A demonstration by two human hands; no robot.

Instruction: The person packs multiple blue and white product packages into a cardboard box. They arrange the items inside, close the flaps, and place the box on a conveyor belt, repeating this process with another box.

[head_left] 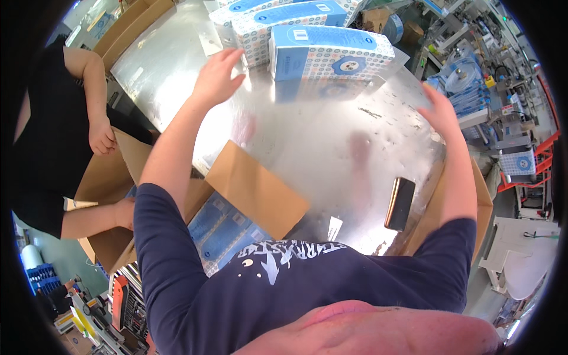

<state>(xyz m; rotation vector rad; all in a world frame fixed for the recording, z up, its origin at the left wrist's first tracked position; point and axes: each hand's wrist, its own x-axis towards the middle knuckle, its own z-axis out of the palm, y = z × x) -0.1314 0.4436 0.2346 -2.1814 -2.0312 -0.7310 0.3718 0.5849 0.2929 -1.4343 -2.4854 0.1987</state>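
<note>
Both my arms reach forward over a shiny metal table (319,154). My left hand (219,78) is open, fingers apart, and holds nothing. It hovers close to the left end of a group of blue-and-white patterned cartons. The front carton (331,54) stands at the far side of the table, with another patterned carton (258,41) behind and left of it. My right hand (439,111) is out by the table's right edge, fingers spread, with nothing in it. A gap separates it from the front carton.
Near my body on the left, an open cardboard box (257,188) holds several blue cartons (222,228). A phone (400,204) and a small white label (334,228) lie on the table. Cardboard (479,204) stands at right. On the left, a co-worker's hands touch another open box (106,177).
</note>
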